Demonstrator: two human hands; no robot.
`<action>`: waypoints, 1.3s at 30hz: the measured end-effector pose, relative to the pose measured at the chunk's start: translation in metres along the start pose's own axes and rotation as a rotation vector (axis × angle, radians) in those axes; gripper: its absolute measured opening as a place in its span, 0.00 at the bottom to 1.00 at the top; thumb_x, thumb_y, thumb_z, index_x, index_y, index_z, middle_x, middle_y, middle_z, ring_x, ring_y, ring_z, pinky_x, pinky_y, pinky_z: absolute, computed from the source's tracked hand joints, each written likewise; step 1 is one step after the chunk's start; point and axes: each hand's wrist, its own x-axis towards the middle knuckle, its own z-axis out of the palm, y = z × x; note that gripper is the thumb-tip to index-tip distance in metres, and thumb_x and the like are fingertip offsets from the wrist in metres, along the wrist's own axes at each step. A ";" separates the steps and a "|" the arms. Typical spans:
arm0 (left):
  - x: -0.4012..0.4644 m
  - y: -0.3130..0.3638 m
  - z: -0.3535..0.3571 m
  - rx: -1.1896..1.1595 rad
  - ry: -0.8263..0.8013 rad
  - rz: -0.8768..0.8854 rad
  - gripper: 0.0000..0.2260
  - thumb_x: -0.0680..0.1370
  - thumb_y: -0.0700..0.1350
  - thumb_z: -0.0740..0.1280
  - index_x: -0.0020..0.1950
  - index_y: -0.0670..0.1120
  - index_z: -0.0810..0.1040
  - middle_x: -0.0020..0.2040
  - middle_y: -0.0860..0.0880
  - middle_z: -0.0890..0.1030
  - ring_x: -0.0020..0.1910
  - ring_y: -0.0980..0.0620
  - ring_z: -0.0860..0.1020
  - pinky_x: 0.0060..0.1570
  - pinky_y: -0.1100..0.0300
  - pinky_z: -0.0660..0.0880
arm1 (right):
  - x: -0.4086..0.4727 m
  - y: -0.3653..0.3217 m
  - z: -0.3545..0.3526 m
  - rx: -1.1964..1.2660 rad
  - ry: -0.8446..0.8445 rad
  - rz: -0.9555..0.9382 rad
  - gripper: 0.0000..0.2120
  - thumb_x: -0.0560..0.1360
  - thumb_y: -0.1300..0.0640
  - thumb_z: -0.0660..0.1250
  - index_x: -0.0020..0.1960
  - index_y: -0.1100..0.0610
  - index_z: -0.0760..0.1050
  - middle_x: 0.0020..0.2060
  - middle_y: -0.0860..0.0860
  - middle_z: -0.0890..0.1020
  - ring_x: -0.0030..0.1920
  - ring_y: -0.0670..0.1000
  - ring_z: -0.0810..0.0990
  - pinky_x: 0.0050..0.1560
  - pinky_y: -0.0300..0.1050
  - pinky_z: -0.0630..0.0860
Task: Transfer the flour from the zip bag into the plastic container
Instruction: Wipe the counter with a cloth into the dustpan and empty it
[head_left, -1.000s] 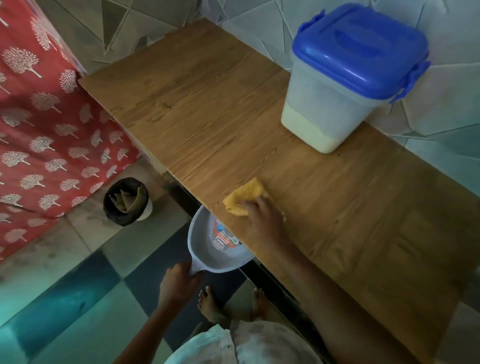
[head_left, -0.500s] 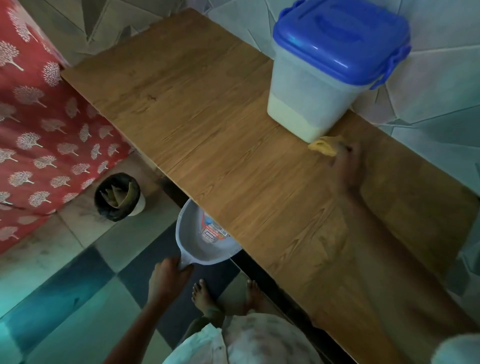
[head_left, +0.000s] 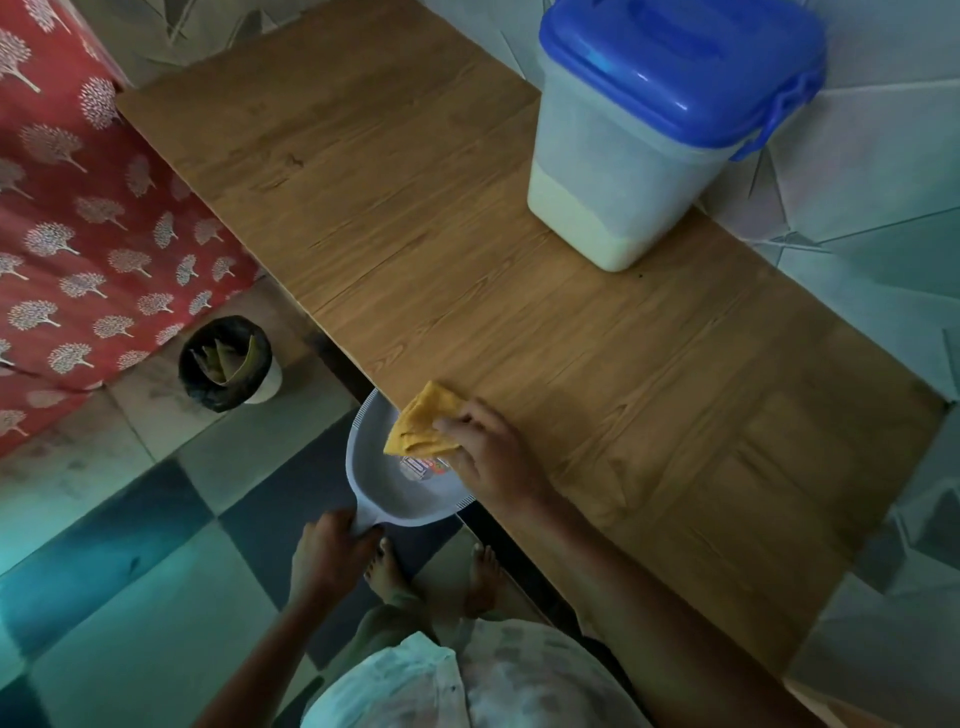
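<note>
Flour (head_left: 582, 228): pale layer at bottom of translucent plastic container (head_left: 623, 156), upright on far side of wooden countertop (head_left: 415, 208), close to tiled wall (head_left: 883, 182). Blue lid (head_left: 680, 67) seated on top, with a blue side latch (head_left: 779, 111) hanging at right edge. Zip bag nowhere visible.

Right hand (head_left: 493, 457) at near edge of countertop, fingers curled together and pinched on a folded yellow cloth (head_left: 423, 423). Cloth half off the edge, overhanging a grey dustpan (head_left: 387, 488). Dustpan held just below and against countertop edge, open mouth under the cloth, a printed label (head_left: 423, 467) partly visible inside, partly hidden by cloth and hand. Left hand (head_left: 332, 558) wrapped closed around dustpan handle, low and nearer the body.

Below, on checkered floor tiles (head_left: 130, 571): bare feet (head_left: 431, 571) by the base of the counter, and a small waste bin (head_left: 226, 364) lined with a black bag, some scraps inside, standing left of the dustpan and apart from it. Red fabric with white tree print (head_left: 78, 234) along left side, beside the countertop's end.
</note>
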 end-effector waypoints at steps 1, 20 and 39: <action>-0.001 0.001 0.002 -0.003 0.004 -0.001 0.14 0.72 0.47 0.74 0.30 0.51 0.72 0.30 0.51 0.75 0.36 0.42 0.79 0.34 0.56 0.70 | -0.003 0.009 -0.014 -0.020 0.081 0.018 0.20 0.75 0.59 0.61 0.66 0.51 0.77 0.54 0.52 0.75 0.49 0.52 0.76 0.46 0.49 0.78; -0.026 0.008 0.012 -0.012 -0.073 0.041 0.10 0.71 0.52 0.69 0.35 0.46 0.77 0.31 0.51 0.80 0.33 0.48 0.79 0.34 0.53 0.77 | -0.078 0.016 -0.016 -0.109 0.317 0.143 0.22 0.72 0.63 0.63 0.64 0.52 0.78 0.55 0.53 0.74 0.52 0.53 0.75 0.47 0.48 0.77; -0.041 -0.011 0.014 -0.131 -0.072 0.070 0.12 0.73 0.53 0.69 0.34 0.49 0.72 0.34 0.48 0.79 0.39 0.40 0.80 0.37 0.55 0.73 | -0.113 -0.012 0.011 -0.255 0.597 0.375 0.24 0.70 0.58 0.60 0.64 0.54 0.79 0.53 0.57 0.76 0.48 0.56 0.77 0.44 0.50 0.77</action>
